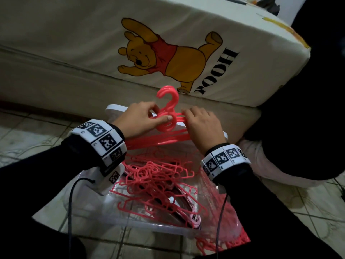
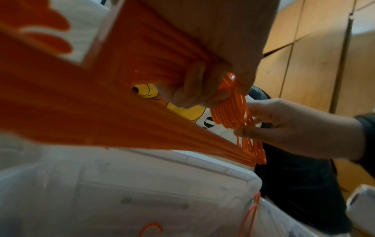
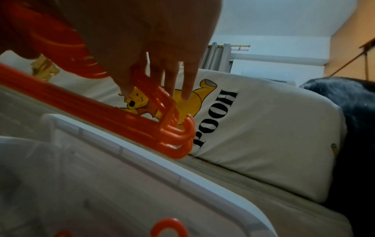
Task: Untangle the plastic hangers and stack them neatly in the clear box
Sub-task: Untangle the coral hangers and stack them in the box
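— Both hands are on one bundle of hangers (image 1: 169, 116), right?
— Yes. Your left hand (image 1: 139, 118) pinches it at the necks, thumb across the front, just under the hooks that stick up beyond your grip. Your right hand (image 1: 202, 124) curls over the shoulder bars beside it, fingertips (image 3: 126, 89) down on the plastic.
— And the loose ones?
— Below both grips, a tangled pile of hangers (image 1: 158, 186) lies in the clear box (image 1: 130, 226) on the floor. Past your grip is the mattress (image 1: 242, 75) with the bear print.
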{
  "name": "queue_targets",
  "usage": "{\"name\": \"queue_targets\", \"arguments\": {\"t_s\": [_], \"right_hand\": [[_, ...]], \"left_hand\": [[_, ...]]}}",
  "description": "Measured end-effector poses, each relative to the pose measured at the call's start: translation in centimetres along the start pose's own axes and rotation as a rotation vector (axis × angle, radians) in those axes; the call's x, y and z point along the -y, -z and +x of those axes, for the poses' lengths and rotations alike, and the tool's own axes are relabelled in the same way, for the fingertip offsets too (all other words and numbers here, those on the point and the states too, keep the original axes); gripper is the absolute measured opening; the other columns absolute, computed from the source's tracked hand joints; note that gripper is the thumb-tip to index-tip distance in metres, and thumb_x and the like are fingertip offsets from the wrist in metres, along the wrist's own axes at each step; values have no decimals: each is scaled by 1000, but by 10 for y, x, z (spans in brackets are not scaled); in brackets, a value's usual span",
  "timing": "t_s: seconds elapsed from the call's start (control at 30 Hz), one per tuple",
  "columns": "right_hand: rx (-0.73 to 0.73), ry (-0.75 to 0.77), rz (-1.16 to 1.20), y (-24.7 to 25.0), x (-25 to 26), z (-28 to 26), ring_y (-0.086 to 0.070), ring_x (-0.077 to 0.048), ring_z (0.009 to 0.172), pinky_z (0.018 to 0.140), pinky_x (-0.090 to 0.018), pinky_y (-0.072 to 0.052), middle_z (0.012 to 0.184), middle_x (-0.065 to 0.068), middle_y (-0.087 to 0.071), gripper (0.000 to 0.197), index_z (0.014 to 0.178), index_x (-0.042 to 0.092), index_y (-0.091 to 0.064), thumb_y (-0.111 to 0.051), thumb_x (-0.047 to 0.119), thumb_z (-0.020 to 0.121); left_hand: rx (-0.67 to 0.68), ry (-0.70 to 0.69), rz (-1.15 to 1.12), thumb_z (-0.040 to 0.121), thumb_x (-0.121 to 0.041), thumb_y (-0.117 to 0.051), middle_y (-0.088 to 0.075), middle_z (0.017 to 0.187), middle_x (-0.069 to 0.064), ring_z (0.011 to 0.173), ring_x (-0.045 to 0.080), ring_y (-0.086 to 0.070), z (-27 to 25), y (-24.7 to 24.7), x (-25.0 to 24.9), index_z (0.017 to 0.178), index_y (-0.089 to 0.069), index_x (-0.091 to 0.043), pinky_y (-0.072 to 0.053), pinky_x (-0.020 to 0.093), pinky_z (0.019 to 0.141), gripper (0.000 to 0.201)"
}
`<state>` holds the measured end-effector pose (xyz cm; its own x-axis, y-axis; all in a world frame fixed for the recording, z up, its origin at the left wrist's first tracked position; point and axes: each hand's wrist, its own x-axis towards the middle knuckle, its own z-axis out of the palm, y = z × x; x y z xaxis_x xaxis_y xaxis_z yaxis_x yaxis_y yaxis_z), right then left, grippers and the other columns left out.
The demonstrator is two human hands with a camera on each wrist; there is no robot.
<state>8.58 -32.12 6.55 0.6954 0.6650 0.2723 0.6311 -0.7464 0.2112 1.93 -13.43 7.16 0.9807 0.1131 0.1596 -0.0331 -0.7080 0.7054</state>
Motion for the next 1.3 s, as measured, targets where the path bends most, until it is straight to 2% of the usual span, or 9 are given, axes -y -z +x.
{"name": "queue_targets", "arguments": {"t_s": [0.07, 0.13, 0.2, 0.33, 0.5, 0.67, 0.87, 1.1, 1.3], "right_hand": [[22, 3, -10, 1, -1, -1, -60, -30, 93, 62, -36, -33, 102, -7, -61, 24, 113, 15, -52, -46, 8, 91], [31, 14, 1, -1, -2, -2, -62, -30, 88, 58, -32, -30, 99, -5, -63, 22, 112, 16, -51, -46, 9, 92], [53, 9, 68, -4, 0, -1, -62, -30, 90, 59, -33, -33, 100, -4, -64, 19, 112, 18, -52, -45, 16, 95], [75, -103, 351, -7, -9, -3, -55, -25, 101, 76, -36, -44, 109, -3, -59, 33, 114, 18, -51, -62, 32, 86], [139, -248, 230, -20, -18, -16, -58, -30, 93, 65, -31, -34, 100, -9, -60, 32, 97, 14, -51, -65, 38, 82], [623, 162, 74, -59, 19, -35, -65, -31, 97, 74, -35, -48, 104, -13, -66, 21, 105, 11, -64, -51, 17, 89], [630, 627, -13, -109, 71, -58, -57, -33, 110, 71, -42, -48, 121, -13, -57, 28, 116, 6, -59, -41, 11, 94], [716, 361, 127, -140, 91, -62, -61, -38, 102, 72, -43, -47, 116, -19, -60, 28, 122, 5, -45, -40, 16, 97], [703, 448, 128, -138, 100, -65, -64, -38, 95, 66, -39, -44, 106, -18, -67, 27, 114, 2, -56, -42, 11, 94]], "left_hand": [[-9, 30, 0, 78, -59, -61, -62, 59, -10, 54, 0, -59, 0, 0, 0, 89, -63, -23, -35, 16, 48, 38], [-36, 44, 116, 77, -65, -58, -57, 62, -14, 63, 5, -58, 1, 1, -1, 86, -61, -25, -35, 23, 53, 41], [-43, 45, 279, 75, -72, -51, -54, 69, -13, 74, 13, -56, 1, 2, -1, 84, -58, -30, -32, 27, 57, 44], [-6, 97, 306, 75, -77, -45, -67, 92, 0, 88, 22, -61, 3, 12, 7, 86, -56, -31, -48, 40, 81, 49], [-88, 131, 273, 78, -67, -55, -68, 96, 6, 91, 27, -61, 7, 31, 20, 82, -60, -24, -49, 38, 78, 44], [-88, 143, 191, 74, -68, -59, -67, 91, 4, 90, 23, -61, 8, 35, 22, 81, -62, -24, -50, 40, 82, 45], [-56, 108, 190, 73, -68, -61, -63, 84, 1, 88, 24, -61, 8, 27, 20, 73, -56, -29, -50, 39, 80, 39], [-28, 107, 208, 72, -71, -60, -59, 81, -2, 87, 22, -60, 9, 20, 21, 68, -51, -34, -50, 39, 81, 38], [-27, 108, 228, 71, -73, -57, -54, 74, -4, 78, 20, -54, 9, 19, 23, 65, -48, -33, -47, 37, 76, 42]]}}
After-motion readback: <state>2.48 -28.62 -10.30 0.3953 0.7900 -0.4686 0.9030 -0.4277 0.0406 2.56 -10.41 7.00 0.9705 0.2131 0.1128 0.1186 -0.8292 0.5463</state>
